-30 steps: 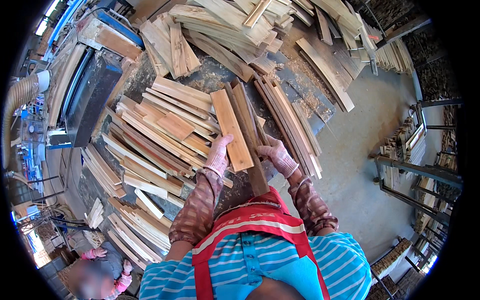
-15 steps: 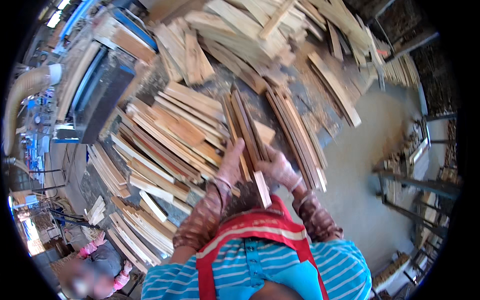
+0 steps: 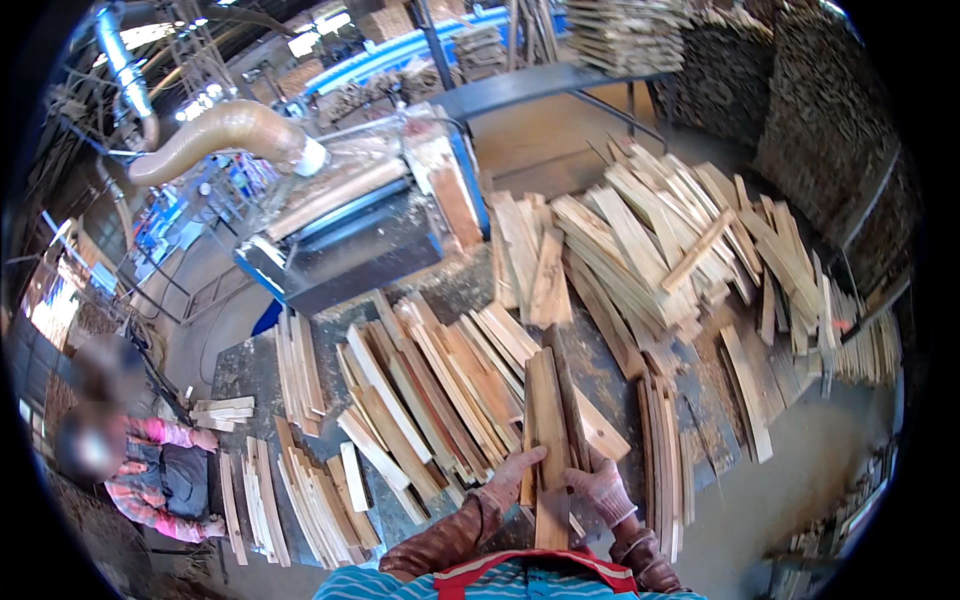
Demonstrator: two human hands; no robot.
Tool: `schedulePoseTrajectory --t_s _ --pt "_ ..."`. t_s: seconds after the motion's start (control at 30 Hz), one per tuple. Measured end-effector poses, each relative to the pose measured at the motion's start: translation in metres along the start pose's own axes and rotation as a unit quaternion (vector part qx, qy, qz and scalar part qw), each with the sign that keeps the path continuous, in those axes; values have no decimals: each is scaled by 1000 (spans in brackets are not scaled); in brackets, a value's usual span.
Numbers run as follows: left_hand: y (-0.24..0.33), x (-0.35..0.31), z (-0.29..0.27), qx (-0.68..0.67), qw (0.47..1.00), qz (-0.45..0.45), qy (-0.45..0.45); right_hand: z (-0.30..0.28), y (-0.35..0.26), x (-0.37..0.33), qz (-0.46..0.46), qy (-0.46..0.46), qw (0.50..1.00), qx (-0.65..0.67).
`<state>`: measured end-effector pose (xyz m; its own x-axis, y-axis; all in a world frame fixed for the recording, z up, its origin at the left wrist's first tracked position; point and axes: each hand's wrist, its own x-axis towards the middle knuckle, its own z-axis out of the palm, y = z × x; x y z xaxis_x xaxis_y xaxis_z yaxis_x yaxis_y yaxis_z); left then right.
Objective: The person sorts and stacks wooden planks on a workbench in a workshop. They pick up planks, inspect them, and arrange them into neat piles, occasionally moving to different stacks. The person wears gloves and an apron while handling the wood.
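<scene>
In front of me, both gloved hands hold a small bundle of wooden boards (image 3: 546,425) upright from my body, pointing away. My left hand (image 3: 515,478) is closed round the left edge, its thumb against the broad face of the front board. On the other edge, my right hand (image 3: 602,490) grips the bundle beside a darker, rough-edged board (image 3: 570,410). The fingers behind the wood are partly hidden. Rows of sorted wooden strips (image 3: 440,400) lie to the left of my hands, and another stack of narrow strips (image 3: 660,460) lies just right.
A large heap of loose boards (image 3: 640,240) covers the far right of the table (image 3: 455,285). Beyond the rows stands a dark machine (image 3: 360,255) with a thick hose (image 3: 225,135). Another person (image 3: 165,480) works at the left edge, hands near the strips there.
My view has swung up and left, showing more of the machine and hose. The held boards have turned, so a broad face now shows where narrow edges did. Both hands keep their grip.
</scene>
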<state>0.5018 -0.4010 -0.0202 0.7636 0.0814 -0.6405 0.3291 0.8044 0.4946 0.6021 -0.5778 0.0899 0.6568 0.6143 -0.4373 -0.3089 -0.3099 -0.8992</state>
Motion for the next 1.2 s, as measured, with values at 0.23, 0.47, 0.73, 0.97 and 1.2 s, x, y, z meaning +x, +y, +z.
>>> schedulePoseTrajectory --t_s 0.23,0.47,0.73,0.97,1.2 --pt "110 -2 20 -12 973 227 46 29 -77 102 -212 -2 916 -342" --pt "220 -25 0 -90 906 409 69 107 -321 240 -380 -47 889 -251" --pt "181 -26 -59 -108 904 391 134 195 -517 317 -308 -76 931 -178" --pt "150 -27 -96 -136 918 349 129 130 -339 251 -410 -135 871 -233" --pt "109 -41 -80 -91 953 276 80 -14 -55 69 -100 -172 978 58"
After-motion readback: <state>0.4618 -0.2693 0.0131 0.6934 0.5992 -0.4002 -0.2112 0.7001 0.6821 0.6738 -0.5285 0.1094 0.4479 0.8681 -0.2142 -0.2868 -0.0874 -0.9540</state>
